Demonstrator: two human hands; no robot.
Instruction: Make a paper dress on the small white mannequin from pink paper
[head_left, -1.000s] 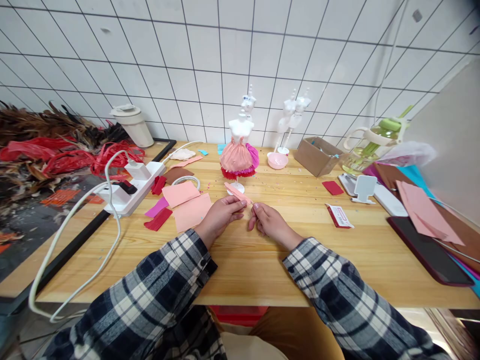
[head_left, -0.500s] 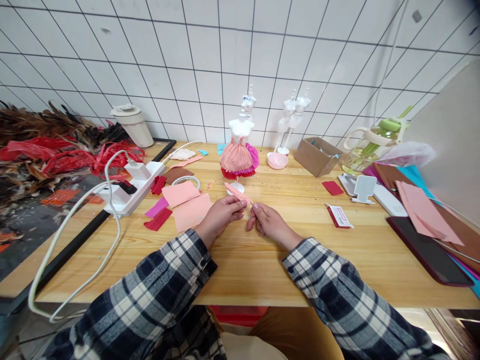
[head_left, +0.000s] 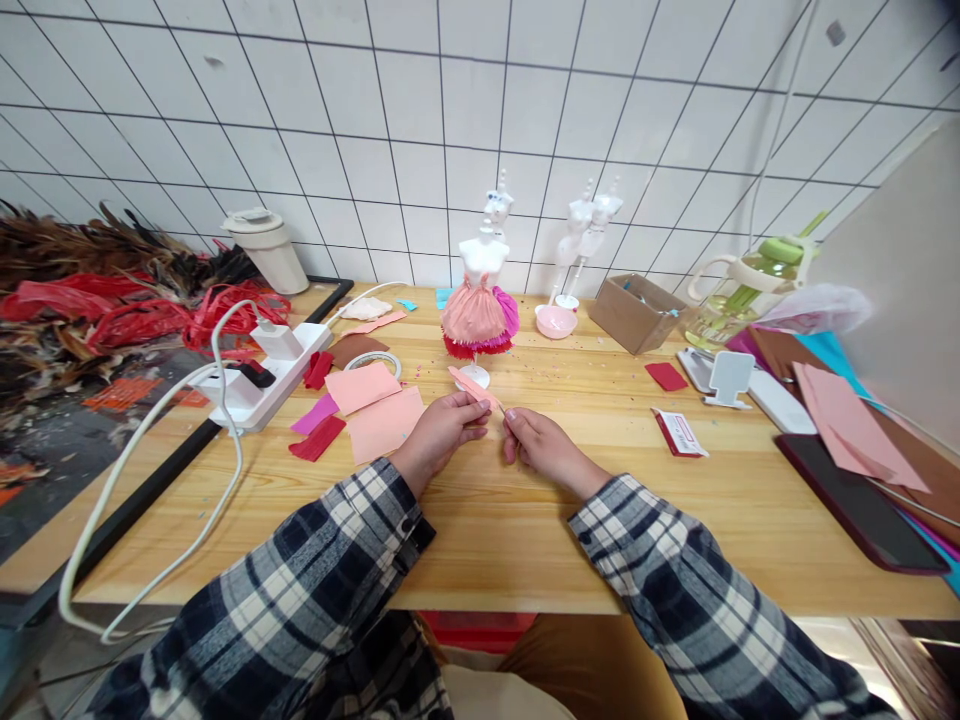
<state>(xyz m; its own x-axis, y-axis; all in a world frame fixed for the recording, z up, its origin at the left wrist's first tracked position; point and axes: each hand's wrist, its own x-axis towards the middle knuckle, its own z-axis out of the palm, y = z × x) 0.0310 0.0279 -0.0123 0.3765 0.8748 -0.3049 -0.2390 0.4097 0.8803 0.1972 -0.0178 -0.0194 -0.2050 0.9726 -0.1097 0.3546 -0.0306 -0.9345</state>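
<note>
My left hand point(head_left: 444, 432) pinches a narrow folded strip of pink crepe paper point(head_left: 471, 384), which slants up and left past the fingertips. Facing it, my right hand point(head_left: 551, 450) is closed on a thin grey pointed tool point(head_left: 502, 407); only its tip shows, at the strip's near end, and its kind is hidden by the fingers. Just behind the strip stands a small white mannequin point(head_left: 484, 258) on a round base. It wears a gathered paper skirt point(head_left: 474, 316) in pink, with magenta and red layers.
Pink paper pieces point(head_left: 386, 422), red scraps and a tape roll point(head_left: 373, 362) lie left, beside a corded power strip point(head_left: 281, 372). Rightward are a pink bowl point(head_left: 556, 321), cardboard box point(head_left: 636, 313), red-white packet point(head_left: 679, 433), phone point(head_left: 855, 500) and bottle point(head_left: 742, 290). More mannequins point(head_left: 589, 225) stand behind.
My right hand has drawn slightly right, away from the left fingertips, and the grey tool tip now shows between them. My left hand and the strip stay nearly still.
</note>
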